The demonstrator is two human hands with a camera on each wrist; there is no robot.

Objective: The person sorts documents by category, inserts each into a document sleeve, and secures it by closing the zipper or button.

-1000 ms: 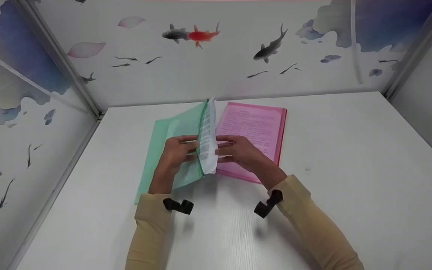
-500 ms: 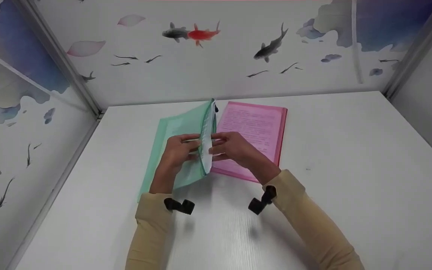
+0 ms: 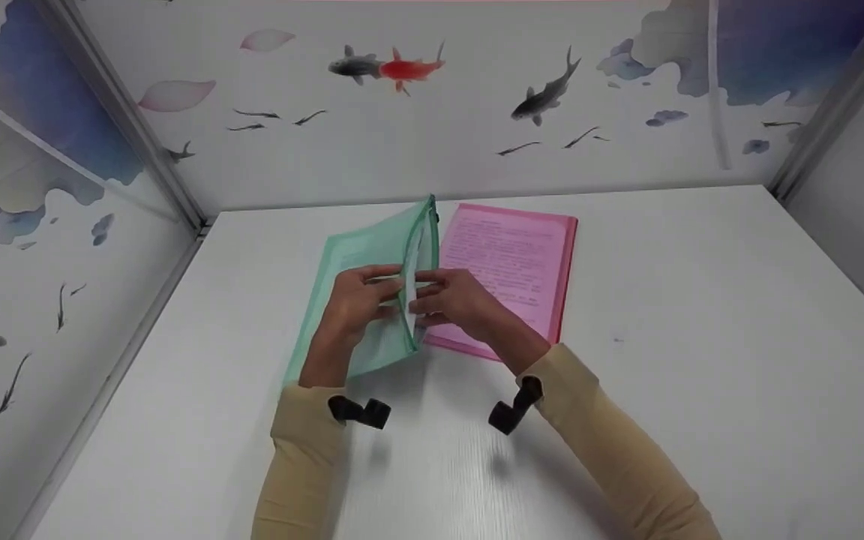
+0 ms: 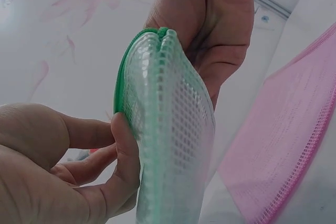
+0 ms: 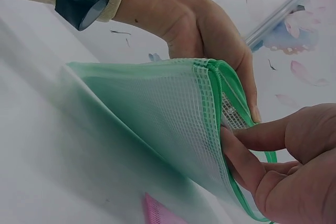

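On the white table (image 3: 702, 315), both hands' grips pinch the green mesh pouch (image 3: 372, 262), hiding its papers.

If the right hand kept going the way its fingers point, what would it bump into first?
Probably the green mesh pouch: the right hand already touches its open edge, fingers pointing at it, with the left hand just behind.

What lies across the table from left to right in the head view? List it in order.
Green mesh zip pouch → left hand gripping the pouch's open edge → right hand at the same edge → pink mesh zip pouch lying flat on the white table.
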